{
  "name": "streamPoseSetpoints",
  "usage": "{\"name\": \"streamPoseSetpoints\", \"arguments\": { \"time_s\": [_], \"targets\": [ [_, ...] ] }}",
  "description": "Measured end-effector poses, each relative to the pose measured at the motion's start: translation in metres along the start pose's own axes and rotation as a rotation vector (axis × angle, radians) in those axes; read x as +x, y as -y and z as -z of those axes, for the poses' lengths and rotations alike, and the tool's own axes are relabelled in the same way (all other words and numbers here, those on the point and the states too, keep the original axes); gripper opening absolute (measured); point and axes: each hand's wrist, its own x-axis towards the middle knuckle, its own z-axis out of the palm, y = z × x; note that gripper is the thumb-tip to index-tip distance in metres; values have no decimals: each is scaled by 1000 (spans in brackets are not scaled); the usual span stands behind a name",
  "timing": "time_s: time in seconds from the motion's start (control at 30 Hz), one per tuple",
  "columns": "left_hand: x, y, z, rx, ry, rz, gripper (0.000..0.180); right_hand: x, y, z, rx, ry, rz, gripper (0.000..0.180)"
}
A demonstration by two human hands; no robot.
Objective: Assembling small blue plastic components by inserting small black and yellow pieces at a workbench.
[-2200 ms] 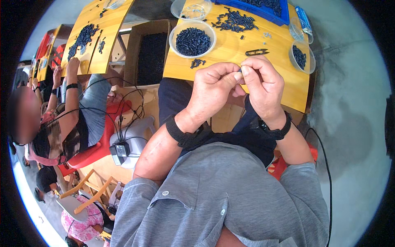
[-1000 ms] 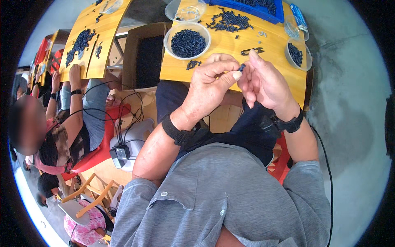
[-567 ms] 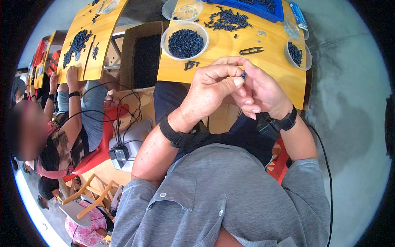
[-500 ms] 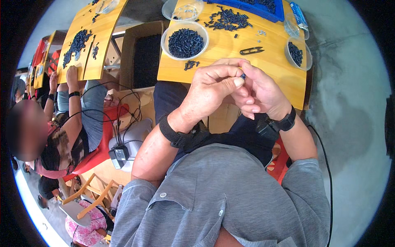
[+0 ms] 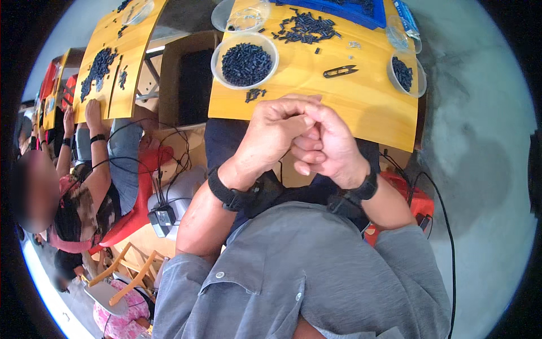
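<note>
My left hand (image 5: 272, 134) and my right hand (image 5: 334, 144) meet just off the table's near edge, fingers curled in and tips pressed together. Whatever they pinch is hidden behind the fingers now. Beyond the left hand, a few short dark tubular pieces (image 5: 255, 94) lie loose at the edge. A round clear tub (image 5: 273, 69) beside them is filled with the same dark pieces (image 5: 246, 64). Black thread snips (image 5: 340, 72) rest on the wood beyond my hands.
On the yellow wooden table (image 5: 305, 93) are a heap of dark pieces (image 5: 307, 27), a blue tray (image 5: 339, 12), a smaller clear tub (image 5: 421, 85) at right and another clear container (image 5: 226, 14). A cardboard box (image 5: 169, 90) stands left, near cables (image 5: 179, 148) and a seated person (image 5: 84, 192).
Both hands have drawn a little left and down in the view, still together. A small dark piece showed at the fingertips earlier; it is now covered. The table has shifted slightly left.
</note>
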Motion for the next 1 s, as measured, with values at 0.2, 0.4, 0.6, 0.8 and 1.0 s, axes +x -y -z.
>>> {"name": "streamPoseSetpoints", "arguments": {
  "time_s": [0.2, 0.4, 0.6, 0.8, 1.0],
  "targets": [
    [3, 0, 3, -17, -12, 288, 18, 1, 0, 10, -8, -70, -8, 33],
    [21, 37, 0, 25, -114, 98, 32, -20, 78, 53, -1118, -553, 608, 40],
    [37, 63, 23, 316, -145, 152, 27, -53, 183, 111, -1930, -1164, 783, 42],
    [56, 78, 29, 375, -167, 165, 24, -41, 201, 131, -2102, -1306, 636, 37],
    [62, 94, 38, 346, -215, 151, 21, 33, 166, 103, -1924, -589, 1054, 16]
  ]
}}
